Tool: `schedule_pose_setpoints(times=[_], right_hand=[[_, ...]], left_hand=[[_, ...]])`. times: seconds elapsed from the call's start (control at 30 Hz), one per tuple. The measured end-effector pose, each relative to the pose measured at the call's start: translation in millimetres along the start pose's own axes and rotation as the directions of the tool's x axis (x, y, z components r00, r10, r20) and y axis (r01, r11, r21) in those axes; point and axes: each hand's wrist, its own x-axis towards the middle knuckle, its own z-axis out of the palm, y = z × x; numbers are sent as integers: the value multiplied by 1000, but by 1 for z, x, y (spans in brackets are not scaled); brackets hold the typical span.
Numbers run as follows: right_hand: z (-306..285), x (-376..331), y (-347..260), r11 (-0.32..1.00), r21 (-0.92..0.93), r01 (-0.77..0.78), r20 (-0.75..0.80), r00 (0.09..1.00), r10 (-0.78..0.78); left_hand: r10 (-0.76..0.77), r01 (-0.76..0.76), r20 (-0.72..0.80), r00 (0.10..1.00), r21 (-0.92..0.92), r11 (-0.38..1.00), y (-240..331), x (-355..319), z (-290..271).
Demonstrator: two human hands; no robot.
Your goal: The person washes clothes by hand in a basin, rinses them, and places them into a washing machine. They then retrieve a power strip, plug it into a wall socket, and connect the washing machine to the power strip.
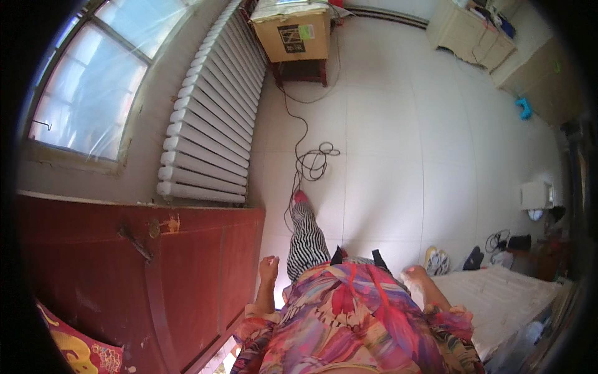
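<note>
My left hand (pixel 268 269) hangs at my side, close to the edge of a dark red wooden cabinet (pixel 193 268). Its fingers are loosely bent, and nothing shows in them. On the other side, my right hand (pixel 418 275) hangs low near a pale, cloth-like covered surface (pixel 507 299). I see nothing held there either; its fingers are small and partly turned away. Between the hands are my bright patterned top and black-and-white striped trousers (pixel 306 240), with one foot in pink stepping forward beside a loose dark cable (pixel 313 163) on the floor.
A white radiator (pixel 212 118) runs along the left wall under a window (pixel 90 87). Ahead, a cardboard box (pixel 291 38) rests on a small red stand. Shoes (pixel 436 260) lie at the right, a blue object (pixel 523 108) farther off, and a cream cabinet (pixel 470 37) stands far right.
</note>
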Motion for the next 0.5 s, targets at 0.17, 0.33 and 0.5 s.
schedule_pose_setpoints(times=[0.17,0.33,0.5], right_hand=[[-70,73,-32,990,-136,-32,-63,998,24],[-160,151,-144,997,-57,54,-73,996,-58],[-235,171,-221,994,66,82,-151,986,-72]], left_hand=[[2,-1,-61,998,11,1000,28,43,2],[-99,81,-131,987,-134,988,83,97,-1],[61,-68,-149,987,-37,997,179,161,-11]])
